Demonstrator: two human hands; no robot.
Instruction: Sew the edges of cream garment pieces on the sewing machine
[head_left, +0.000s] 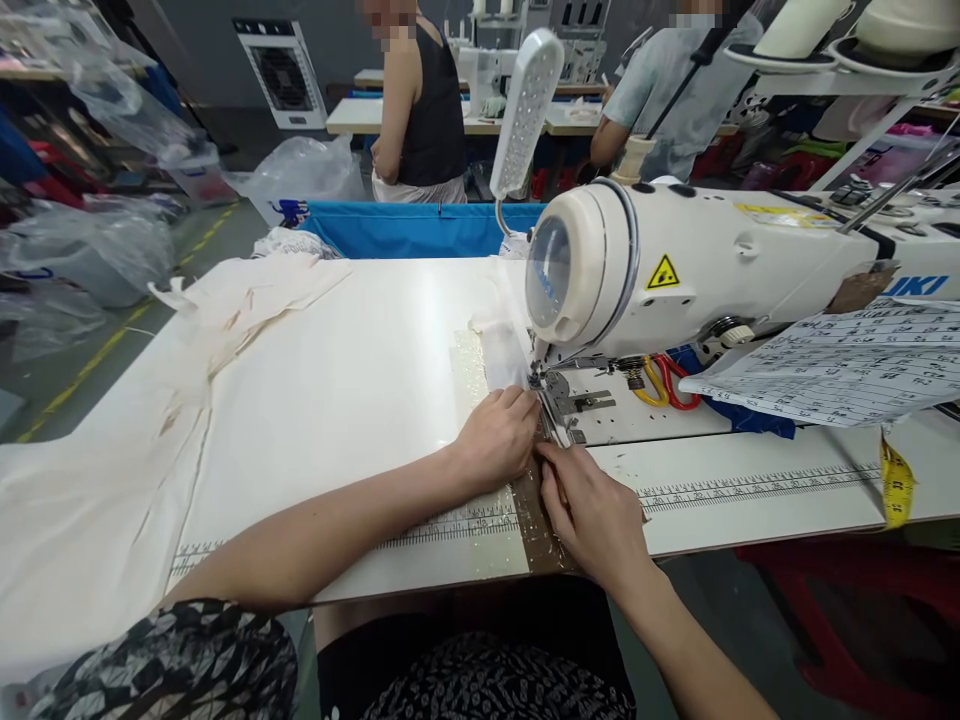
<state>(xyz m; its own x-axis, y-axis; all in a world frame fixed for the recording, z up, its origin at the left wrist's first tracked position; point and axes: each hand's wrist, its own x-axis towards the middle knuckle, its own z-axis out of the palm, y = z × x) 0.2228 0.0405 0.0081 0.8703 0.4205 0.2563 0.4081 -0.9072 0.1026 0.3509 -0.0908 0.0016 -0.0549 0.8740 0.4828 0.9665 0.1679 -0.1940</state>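
Note:
A white sewing machine stands over the table, its needle and presser foot just beyond my hands. Thin white fabric lies beside the foot, running away from me. My left hand is closed at the near edge of this fabric, its fingertips curled down on it close to the foot. Slightly nearer and to the right, my right hand is closed with thumb and forefinger together beside the metal guide. What its fingers pinch is hidden. Brown tape covers the tabletop under both hands.
A long pale cloth drapes over the table's left side. Scissors with red and yellow handles lie behind the needle area. A written sheet and yellow tape measure hang at right. Two people are beyond the blue cloth bin.

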